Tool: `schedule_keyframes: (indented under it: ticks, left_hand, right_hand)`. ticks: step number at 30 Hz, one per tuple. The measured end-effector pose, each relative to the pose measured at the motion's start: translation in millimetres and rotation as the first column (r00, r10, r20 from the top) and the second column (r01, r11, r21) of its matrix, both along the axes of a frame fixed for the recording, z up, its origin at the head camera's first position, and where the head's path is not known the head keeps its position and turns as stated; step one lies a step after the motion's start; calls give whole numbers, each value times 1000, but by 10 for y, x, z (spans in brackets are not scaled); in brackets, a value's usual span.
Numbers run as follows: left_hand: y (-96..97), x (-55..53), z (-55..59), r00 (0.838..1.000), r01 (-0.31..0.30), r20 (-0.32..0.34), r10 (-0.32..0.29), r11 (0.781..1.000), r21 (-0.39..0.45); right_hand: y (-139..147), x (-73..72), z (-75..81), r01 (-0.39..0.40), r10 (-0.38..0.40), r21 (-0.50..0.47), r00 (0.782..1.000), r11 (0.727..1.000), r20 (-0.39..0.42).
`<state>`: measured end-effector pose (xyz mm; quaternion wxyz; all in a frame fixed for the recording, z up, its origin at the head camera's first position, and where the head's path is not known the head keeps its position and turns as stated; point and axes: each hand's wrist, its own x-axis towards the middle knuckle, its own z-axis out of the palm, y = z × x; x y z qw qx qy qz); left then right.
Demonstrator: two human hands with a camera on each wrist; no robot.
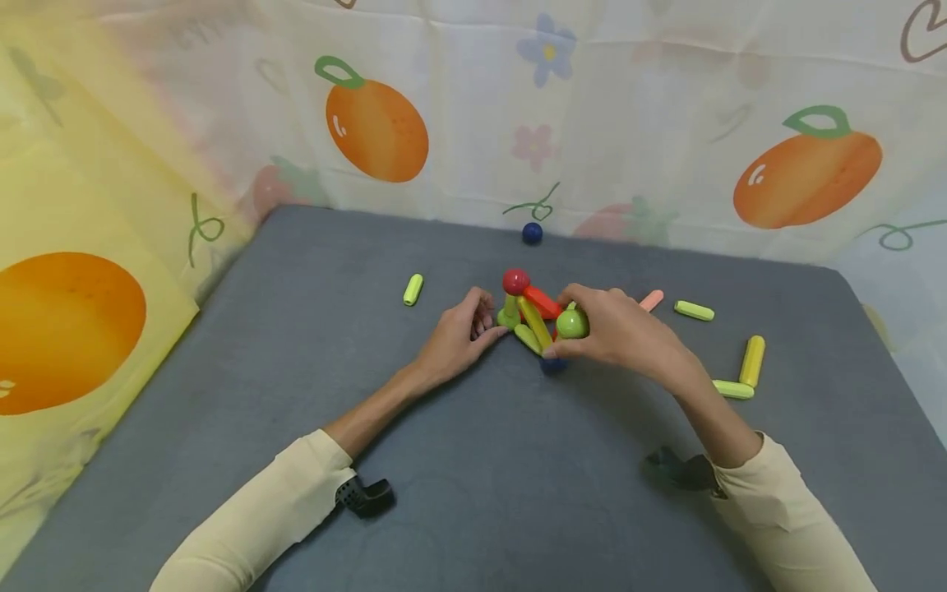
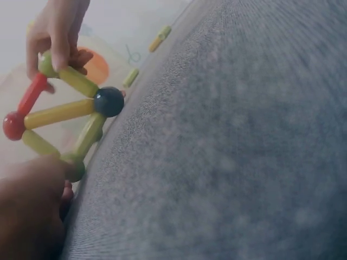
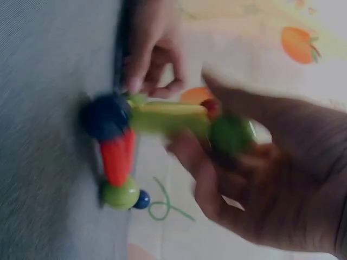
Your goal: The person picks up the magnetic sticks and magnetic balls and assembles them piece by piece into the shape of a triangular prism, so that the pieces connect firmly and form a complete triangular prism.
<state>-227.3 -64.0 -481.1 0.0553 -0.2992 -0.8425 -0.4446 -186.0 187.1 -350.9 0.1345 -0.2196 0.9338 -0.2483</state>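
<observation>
Between the hands stands a model of magnetic balls and rods. Its red ball [image 1: 515, 281] is on top, joined to a red rod [image 1: 543, 302] and a yellow rod [image 2: 59, 114]. A dark blue ball [image 2: 109, 102] sits low at the near side. The right hand [image 1: 621, 333] pinches a light green ball [image 1: 572, 323] at the model's right, thumb and fingers on either side. In the right wrist view this green ball [image 3: 230, 134] is blurred. The left hand [image 1: 455, 341] holds the green ball [image 1: 508, 319] at the left foot, its fingertips partly covering it in the left wrist view.
A loose blue ball [image 1: 532, 233] lies near the grey table's [image 1: 459, 493] back edge. One green rod [image 1: 413, 289] lies at the left. To the right are a pink rod [image 1: 652, 300], a green rod [image 1: 694, 311] and a yellow rod [image 1: 752, 360] touching another green rod [image 1: 734, 390].
</observation>
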Motion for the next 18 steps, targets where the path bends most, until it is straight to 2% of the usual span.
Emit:
schedule_keyframes:
  ticks: [2, 4, 5, 6, 8, 10, 13, 16, 18]
  left_hand:
    - [-40, -7, 5, 1000, 15, 22, -16, 1000, 16]
    - [-59, -14, 16, 997, 70, 44, -70, 998, -1]
    - [-59, -16, 22, 992, 110, 56, -109, 994, -21]
    - [-57, -19, 26, 986, 153, 69, -150, 987, -41]
    - [-53, -13, 34, 972, 225, 90, -217, 970, -96]
    - [-39, 9, 41, 964, 257, 103, -243, 953, -158]
    - [47, 50, 54, 975, 220, 82, -206, 948, -228]
    - [162, 79, 59, 989, 150, 51, -142, 959, -241]
    - [221, 79, 51, 991, 127, 53, -119, 973, -193]
  right_hand:
    - [21, -31, 5, -69, 78, -66, 988, 995, 136]
    - [97, -84, 9, -116, 141, -117, 962, 986, 232]
    - [148, -118, 1, -125, 156, -134, 954, 983, 255]
    - [192, -151, -13, -119, 152, -138, 955, 983, 257]
    - [263, -218, -74, -88, 113, -124, 971, 988, 210]
    - [292, -286, -156, -19, 37, -99, 983, 995, 181]
    - [292, -423, -300, 38, -22, -77, 979, 996, 201]
    - [271, -586, -440, 1, 33, -126, 964, 992, 264]
    - [271, -659, -514, -21, 67, -164, 957, 986, 281]
